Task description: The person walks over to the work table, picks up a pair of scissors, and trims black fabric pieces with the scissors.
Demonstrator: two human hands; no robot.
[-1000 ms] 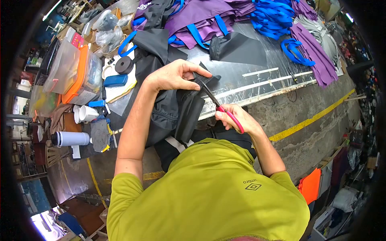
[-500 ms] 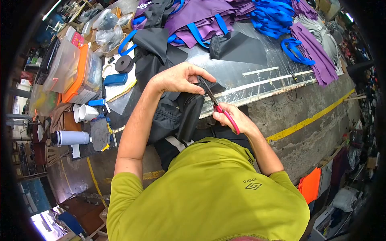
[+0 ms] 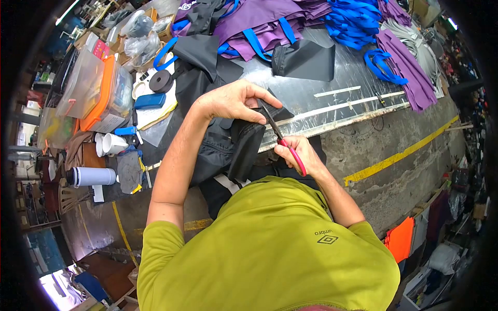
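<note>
I see the left hand (image 3: 234,102) pinch black cloth (image 3: 246,150) at the near edge of the table (image 3: 358,70). The right hand (image 3: 306,154) curls round scissors (image 3: 273,124), blades at the black cloth. Purple cloth (image 3: 259,23) lies on the table's far side; floor (image 3: 358,147) shows past its near edge.

On the near yellow-green shirt (image 3: 259,243), right of centre, the word "umbro" (image 3: 322,232) is showing upside down just beyond a diamond emblem (image 3: 327,239). White lettering (image 3: 186,7) on far-left purple cloth (image 3: 182,16) and a label (image 3: 110,123) on the left plastic box (image 3: 119,93) are defying reading.
</note>
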